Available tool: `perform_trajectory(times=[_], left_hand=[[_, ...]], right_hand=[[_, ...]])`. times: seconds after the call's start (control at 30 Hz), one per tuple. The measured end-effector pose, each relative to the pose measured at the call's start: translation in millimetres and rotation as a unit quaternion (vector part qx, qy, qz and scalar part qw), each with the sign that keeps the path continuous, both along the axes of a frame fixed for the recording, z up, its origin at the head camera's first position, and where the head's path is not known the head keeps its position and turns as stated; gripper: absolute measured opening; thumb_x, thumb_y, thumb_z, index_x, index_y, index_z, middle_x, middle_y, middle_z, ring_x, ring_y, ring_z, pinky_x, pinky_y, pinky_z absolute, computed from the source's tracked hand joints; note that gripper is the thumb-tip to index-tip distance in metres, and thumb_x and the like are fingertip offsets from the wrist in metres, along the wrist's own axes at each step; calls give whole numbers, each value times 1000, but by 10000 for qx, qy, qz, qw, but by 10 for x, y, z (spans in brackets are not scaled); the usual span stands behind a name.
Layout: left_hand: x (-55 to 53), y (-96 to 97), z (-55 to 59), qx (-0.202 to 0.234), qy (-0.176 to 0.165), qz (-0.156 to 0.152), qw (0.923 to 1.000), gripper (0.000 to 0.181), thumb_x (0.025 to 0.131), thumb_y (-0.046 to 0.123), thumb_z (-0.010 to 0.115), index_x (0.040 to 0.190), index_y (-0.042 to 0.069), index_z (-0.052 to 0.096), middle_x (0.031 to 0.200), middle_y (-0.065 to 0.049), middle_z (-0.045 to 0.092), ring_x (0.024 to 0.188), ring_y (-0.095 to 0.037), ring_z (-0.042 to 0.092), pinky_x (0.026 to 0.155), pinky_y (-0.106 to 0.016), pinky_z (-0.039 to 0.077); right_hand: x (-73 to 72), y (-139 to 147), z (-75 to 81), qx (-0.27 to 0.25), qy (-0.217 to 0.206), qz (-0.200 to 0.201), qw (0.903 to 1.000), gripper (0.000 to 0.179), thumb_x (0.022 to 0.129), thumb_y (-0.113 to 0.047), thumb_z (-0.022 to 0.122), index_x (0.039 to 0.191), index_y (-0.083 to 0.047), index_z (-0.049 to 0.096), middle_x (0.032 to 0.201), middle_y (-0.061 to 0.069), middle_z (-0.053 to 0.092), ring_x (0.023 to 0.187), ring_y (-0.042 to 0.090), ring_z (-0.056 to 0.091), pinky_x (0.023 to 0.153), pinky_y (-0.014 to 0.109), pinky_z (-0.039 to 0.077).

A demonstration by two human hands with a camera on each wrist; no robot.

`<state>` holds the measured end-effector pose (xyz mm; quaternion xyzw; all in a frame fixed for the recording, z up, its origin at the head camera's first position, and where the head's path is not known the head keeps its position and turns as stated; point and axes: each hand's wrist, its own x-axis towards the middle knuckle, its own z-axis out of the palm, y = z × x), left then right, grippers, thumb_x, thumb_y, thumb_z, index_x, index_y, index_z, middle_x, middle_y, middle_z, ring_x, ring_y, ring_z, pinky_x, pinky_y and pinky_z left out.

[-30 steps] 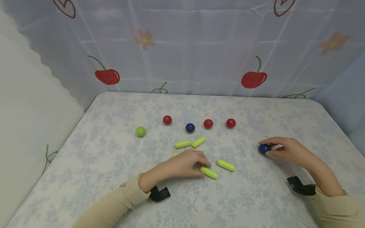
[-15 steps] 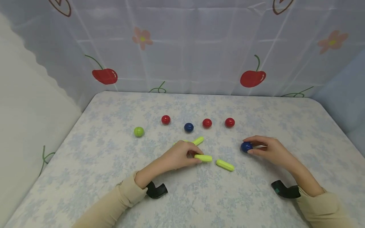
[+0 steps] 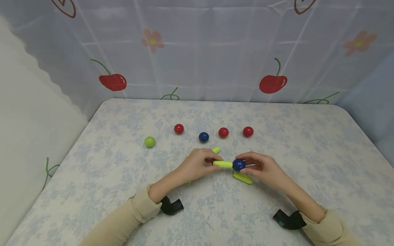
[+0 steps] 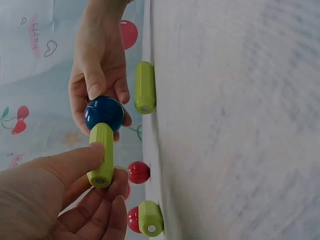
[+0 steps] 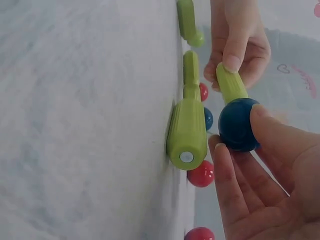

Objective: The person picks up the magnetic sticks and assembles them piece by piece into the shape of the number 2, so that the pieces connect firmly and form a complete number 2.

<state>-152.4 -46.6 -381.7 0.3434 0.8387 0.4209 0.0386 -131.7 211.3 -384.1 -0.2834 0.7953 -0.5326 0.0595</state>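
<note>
My left hand pinches a yellow-green ribbed rod between thumb and fingers. A shiny dark blue ball is held in the fingertips of my right hand. The rod's far end meets the ball, and in the left wrist view the rod and ball line up, raised off the table. A silvery metal disc shows in the rod's near end. Just below the ball in the head view lies a loose yellow-green rod. My left hand partly hides other rods behind it.
Behind the hands stand three red balls, among them one at the left, plus a second blue ball. A green ball sits farther left. Another rod pokes out past my left hand. A patterned cloth covers the table.
My left hand has lifted its rod and moved it slightly away from me. My right hand has carried the blue ball leftward until it meets the rod's end.
</note>
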Motion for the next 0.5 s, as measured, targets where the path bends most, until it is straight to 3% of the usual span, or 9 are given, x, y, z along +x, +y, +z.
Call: perform_trajectory(times=[0.17,0.33,0.4,0.5], left_hand=[[-5,18,16,59,-43,-23,10000,22,81,9,74,103,6,71,91,1,65,78,-5,57,72,-23,49],[-88,-90,82,59,72,-19,10000,26,83,11,72,108,2,69,98,-4,67,83,-8,60,78,-26,49],[-154,-192,122,49,162,225,9996,26,84,11,71,108,1,68,102,-6,66,87,-11,61,79,-27,49],[-295,-393,156,-48,454,892,9950,27,85,10,70,110,1,67,106,-9,64,90,-19,60,78,-30,49]], right_hand=[[-3,-10,-9,-145,-2,1,9999,31,86,5,63,117,3,59,108,14,62,97,18,61,77,29,51],[-20,42,-19,-128,-18,-133,9998,33,86,5,63,118,4,58,111,16,60,97,15,60,79,26,50],[-30,66,-19,-132,-64,-239,9996,33,86,5,63,118,5,58,111,18,60,96,14,60,78,25,50],[-50,93,-23,-87,-136,-399,9991,33,86,4,63,119,5,57,112,19,59,96,13,60,77,24,50]])
